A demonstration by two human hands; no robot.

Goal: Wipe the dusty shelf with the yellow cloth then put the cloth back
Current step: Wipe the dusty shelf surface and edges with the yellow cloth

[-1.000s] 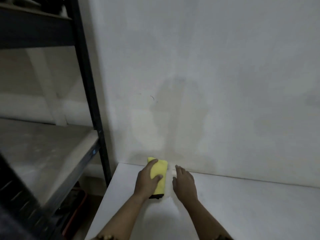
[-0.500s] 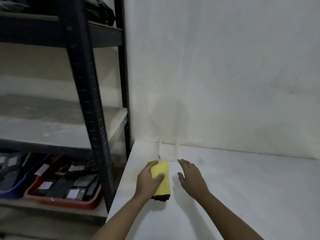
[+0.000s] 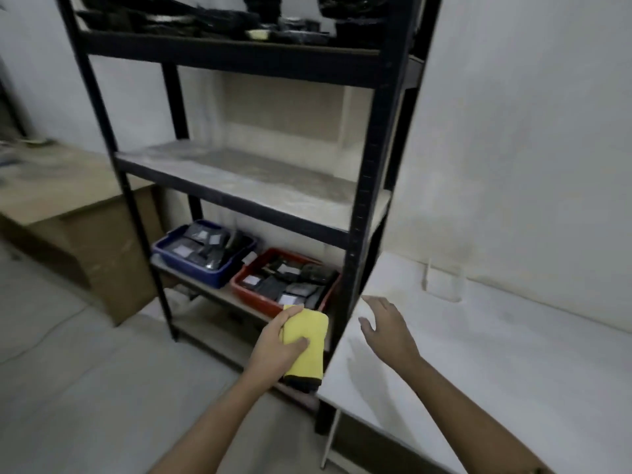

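Here the left hand (image 3: pixel 273 347) grips the yellow cloth (image 3: pixel 307 340); right hand (image 3: pixel 386 328) hovers open.

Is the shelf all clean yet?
Not yet. Done: the left hand has picked up the cloth, off the table. In hand: carrying it toward the rack. Left: the middle shelf looks dusty, so wiping and putting the cloth back remain.

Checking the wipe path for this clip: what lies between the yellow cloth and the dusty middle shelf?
In the head view, the yellow cloth, gripped by the left hand, sits below the dusty shelf. Between them lies the lower shelf's red tray of dark packets.
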